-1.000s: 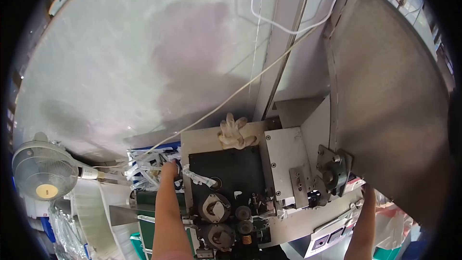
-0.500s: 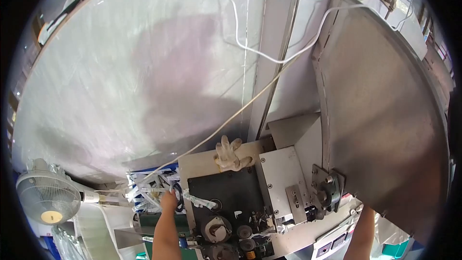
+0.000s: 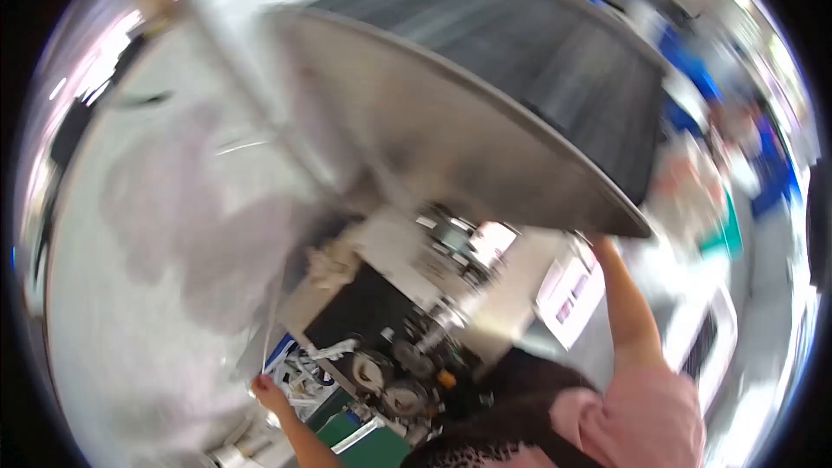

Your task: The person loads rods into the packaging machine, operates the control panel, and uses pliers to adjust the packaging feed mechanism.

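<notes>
At the lower left, my left hand point(image 3: 267, 392) is beside a bin of white and silvery strips point(image 3: 308, 377); its fingers look curled, but blur hides whether anything is between them. My right arm reaches up to the lower edge of a large metal hopper point(image 3: 416, 113), and my right hand point(image 3: 596, 243) is mostly hidden at that edge. Between my arms stands a machine with a black top plate point(image 3: 360, 308) and round rollers point(image 3: 371, 371). A pale glove point(image 3: 334, 262) lies at the back of the machine.
A control box point(image 3: 569, 295) with a light face is left of my right forearm. Green panels point(image 3: 373, 446) are at the bottom. Clear plastic bags point(image 3: 689, 191) and a teal container point(image 3: 726, 230) stand at the right, and a wall point(image 3: 173, 208) rises on the left.
The view has turned right and tilted, showing the hopper's dark inside and the right-hand area. My left hand has moved from over the strips to the bin's outer left side.
</notes>
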`<state>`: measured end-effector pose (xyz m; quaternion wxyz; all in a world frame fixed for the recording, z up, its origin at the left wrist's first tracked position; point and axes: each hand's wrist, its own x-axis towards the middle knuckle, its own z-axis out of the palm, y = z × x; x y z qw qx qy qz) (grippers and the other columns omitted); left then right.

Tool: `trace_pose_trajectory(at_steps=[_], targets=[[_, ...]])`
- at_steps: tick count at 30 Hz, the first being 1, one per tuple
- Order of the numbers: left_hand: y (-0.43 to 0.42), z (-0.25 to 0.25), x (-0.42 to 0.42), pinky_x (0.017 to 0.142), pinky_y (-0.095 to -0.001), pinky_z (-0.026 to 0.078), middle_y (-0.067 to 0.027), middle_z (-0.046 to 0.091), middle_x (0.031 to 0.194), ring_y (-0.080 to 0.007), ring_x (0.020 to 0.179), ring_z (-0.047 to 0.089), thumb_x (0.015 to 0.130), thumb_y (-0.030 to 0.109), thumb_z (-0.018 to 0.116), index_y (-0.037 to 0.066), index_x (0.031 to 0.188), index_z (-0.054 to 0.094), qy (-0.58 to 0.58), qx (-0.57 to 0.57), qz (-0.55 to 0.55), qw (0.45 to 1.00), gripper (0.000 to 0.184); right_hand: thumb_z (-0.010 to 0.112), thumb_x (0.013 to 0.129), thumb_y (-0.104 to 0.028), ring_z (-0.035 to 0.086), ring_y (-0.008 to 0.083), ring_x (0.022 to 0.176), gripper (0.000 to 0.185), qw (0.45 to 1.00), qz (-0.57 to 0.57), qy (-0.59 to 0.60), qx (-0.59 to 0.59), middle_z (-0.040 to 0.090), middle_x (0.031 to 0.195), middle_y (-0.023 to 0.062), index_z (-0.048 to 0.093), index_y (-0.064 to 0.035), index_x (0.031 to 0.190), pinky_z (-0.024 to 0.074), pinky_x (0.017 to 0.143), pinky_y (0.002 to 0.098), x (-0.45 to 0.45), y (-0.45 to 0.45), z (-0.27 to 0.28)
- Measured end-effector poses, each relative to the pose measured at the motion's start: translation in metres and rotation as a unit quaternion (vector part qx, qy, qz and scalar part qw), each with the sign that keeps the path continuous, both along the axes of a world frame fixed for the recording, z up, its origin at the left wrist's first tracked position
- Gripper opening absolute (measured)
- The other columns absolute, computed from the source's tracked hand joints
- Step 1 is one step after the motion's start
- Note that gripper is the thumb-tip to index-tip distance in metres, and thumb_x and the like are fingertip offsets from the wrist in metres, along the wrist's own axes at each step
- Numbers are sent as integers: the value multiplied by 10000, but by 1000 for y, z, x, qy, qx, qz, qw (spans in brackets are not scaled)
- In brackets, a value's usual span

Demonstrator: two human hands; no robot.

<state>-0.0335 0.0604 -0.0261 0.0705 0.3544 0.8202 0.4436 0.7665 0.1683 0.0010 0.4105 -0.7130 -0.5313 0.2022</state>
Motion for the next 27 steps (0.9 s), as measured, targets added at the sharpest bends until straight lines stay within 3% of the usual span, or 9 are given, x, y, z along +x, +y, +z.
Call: trace_pose_trajectory(at_steps=[1,8,11,14,18,20,22,25,27], targets=[[2,3,-8,672,-288,456,-160,572,847,-228,732,567,812,177,489,-38,946,484,-40,44,-5,998,254,533,732,-165,571,144,623,205,957,-180,-10,-226,606,748,78,589,-38,883,447,575,255,-50,-36,84],[-29,64,63,638,-284,481,-152,575,872,-219,753,584,819,206,488,-38,993,460,-16,56,-54,997,301,519,747,-153,585,120,608,183,913,-104,172,-355,608,709,58,594,-8,829,462,506,238,-33,-206,50],[-58,95,120,641,-283,482,-145,586,808,-217,730,587,832,195,467,-43,964,487,5,76,-58,995,273,523,732,-172,593,126,610,196,907,-73,165,-382,613,708,54,601,-16,821,467,527,251,-30,-223,42],[-92,114,179,584,-273,473,-147,584,848,-219,728,589,830,224,471,-5,973,486,2,42,-48,998,271,540,689,-181,589,233,687,203,948,-5,-15,-319,606,737,113,603,-53,833,461,645,328,-14,-218,30],[-121,95,253,630,-282,477,-140,572,812,-191,693,569,823,178,485,-33,950,485,-31,50,-37,998,246,529,691,-137,548,336,724,200,959,10,-52,-280,577,751,132,449,-51,853,426,629,410,23,-202,46],[-134,118,337,603,-253,460,-123,565,801,-164,700,554,827,177,477,-24,941,483,31,35,-81,996,231,558,692,-150,561,290,731,183,962,61,-36,-265,581,761,121,479,-47,821,436,638,371,56,-200,29],[-151,107,399,583,-241,448,-102,567,788,-132,633,542,831,158,465,-4,922,480,-78,27,-82,993,187,583,698,-156,581,226,705,167,962,139,-55,-228,586,764,105,519,-39,798,454,629,322,88,-196,20],[-166,71,460,567,-230,444,-75,568,752,-146,625,571,811,86,475,0,905,488,-92,-70,-153,981,128,582,669,-171,555,271,773,185,949,176,-21,-262,581,801,100,540,-68,817,437,675,359,125,-194,20],[-160,78,517,568,-232,448,-67,566,718,-145,614,580,801,84,489,2,869,498,-198,-57,-172,963,107,584,673,-172,564,259,750,178,944,191,3,-269,584,809,95,549,-67,813,443,653,352,147,-187,26]])
